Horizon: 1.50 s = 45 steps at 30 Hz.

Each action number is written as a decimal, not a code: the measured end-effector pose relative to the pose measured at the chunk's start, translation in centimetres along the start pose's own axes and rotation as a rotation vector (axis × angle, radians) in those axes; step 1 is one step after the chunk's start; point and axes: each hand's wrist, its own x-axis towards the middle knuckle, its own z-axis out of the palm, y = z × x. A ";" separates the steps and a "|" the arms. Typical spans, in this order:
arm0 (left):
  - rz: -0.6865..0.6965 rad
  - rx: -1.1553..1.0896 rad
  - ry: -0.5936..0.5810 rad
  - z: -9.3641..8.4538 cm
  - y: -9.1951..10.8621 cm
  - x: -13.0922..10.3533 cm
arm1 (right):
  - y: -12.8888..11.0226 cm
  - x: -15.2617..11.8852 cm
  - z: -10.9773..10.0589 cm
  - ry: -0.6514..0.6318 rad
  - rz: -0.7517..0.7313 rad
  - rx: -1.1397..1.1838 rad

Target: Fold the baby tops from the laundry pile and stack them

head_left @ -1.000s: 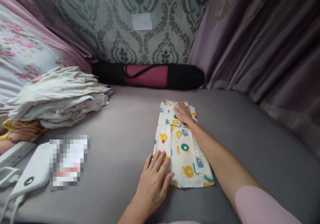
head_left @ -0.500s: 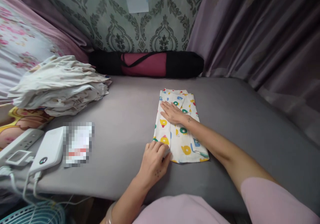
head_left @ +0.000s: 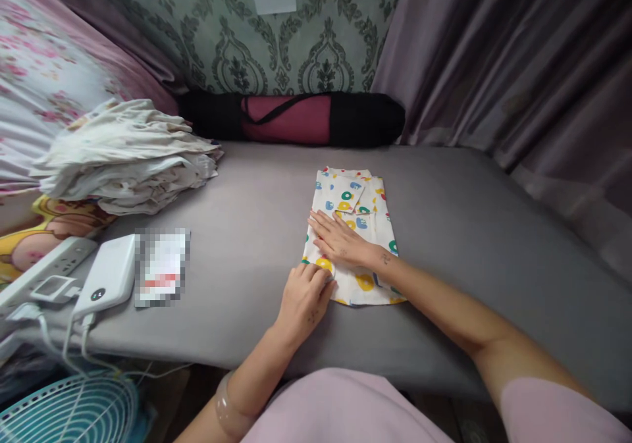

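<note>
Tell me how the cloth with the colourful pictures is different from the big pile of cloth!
The printed cloth lies flat and folded; the cloth pile is thick and rumpled. The printed cloth has bright yellow and green shapes; the cloth pile looks mostly pale. The right hand and left hand touch the printed cloth, but not the cloth pile. Both are fabric.
</note>
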 end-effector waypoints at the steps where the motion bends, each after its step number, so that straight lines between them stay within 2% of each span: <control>1: -0.003 0.008 0.005 0.0 0.0 0.0 | -0.1 -0.2 0.0 -0.002 -0.019 -0.001; 5: 0.004 0.052 0.014 -0.1 0.2 0.2 | -0.2 -1.0 -0.2 -0.052 -0.075 0.048; 8: 0.011 0.064 0.024 -0.2 0.3 0.4 | 0.2 -2.3 -1.4 -0.031 -0.051 0.087; 12: 0.017 0.034 0.065 -0.3 0.5 0.5 | 1.2 -6.6 -2.3 0.055 0.083 0.069; 15: 0.024 0.012 0.085 -0.3 0.6 0.5 | 1.8 -10.4 -1.6 0.082 0.204 0.016; 19: 0.024 0.036 -0.009 -0.8 0.8 0.6 | 1.9 -13.5 -0.2 0.084 0.310 -0.063; 24: 0.048 0.124 -0.096 -1.9 -0.3 1.7 | 1.4 -13.7 0.6 0.177 0.382 -0.099; 28: 0.157 0.254 -0.219 -1.1 -2.4 2.0 | 1.1 -13.3 1.2 0.128 0.353 -0.097; 32: 0.169 0.288 -0.296 -0.4 -3.1 1.6 | 0.8 -13.5 1.2 0.100 0.352 -0.081; 37: 0.261 0.208 -0.332 -2.4 -3.4 2.0 | -0.2 -15.2 0.1 0.051 0.298 -0.038; 41: 0.295 0.091 -0.375 -4.5 -4.9 2.3 | -0.5 -17.5 -1.1 0.055 0.250 0.035; 43: 0.239 0.067 -0.344 -5.2 -5.9 2.3 | -0.2 -18.5 -1.4 0.132 0.325 0.068; 45: 0.187 0.066 -0.296 -5.5 -6.9 2.2 | 0.2 -19.1 -1.5 0.231 0.499 0.072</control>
